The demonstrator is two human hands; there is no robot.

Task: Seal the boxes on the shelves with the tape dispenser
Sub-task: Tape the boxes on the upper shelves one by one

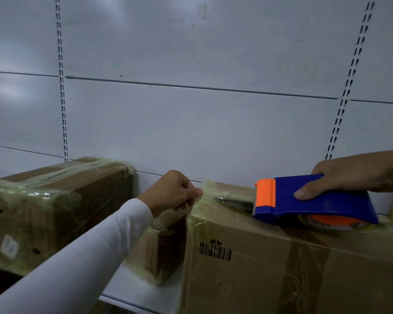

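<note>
Cardboard, brown and creased, makes up the large box at the right of the head view, its top and near corner already wrapped in cloudy, wrinkled tape. It stands on a white shelf before a pale slotted back panel. On its top lies the tape dispenser, a hard blue plastic shell with an orange toothed cutter and an orange-cored roll underneath. The right hand grips the shell from above, thumb pressed on the near face, fingers curled over the far side. The left hand, in a white sleeve, pinches the loose end of the clear tape strip at the box's far left corner, fingers closed on it.

That film looks thin, limp and sticky, likely to fold on itself unless kept taut, so holding its very end seems right. A rigid, light dispenser is best held round its body, clear of the teeth. Two more taped boxes, a big one and a small one, sit to the left.
</note>
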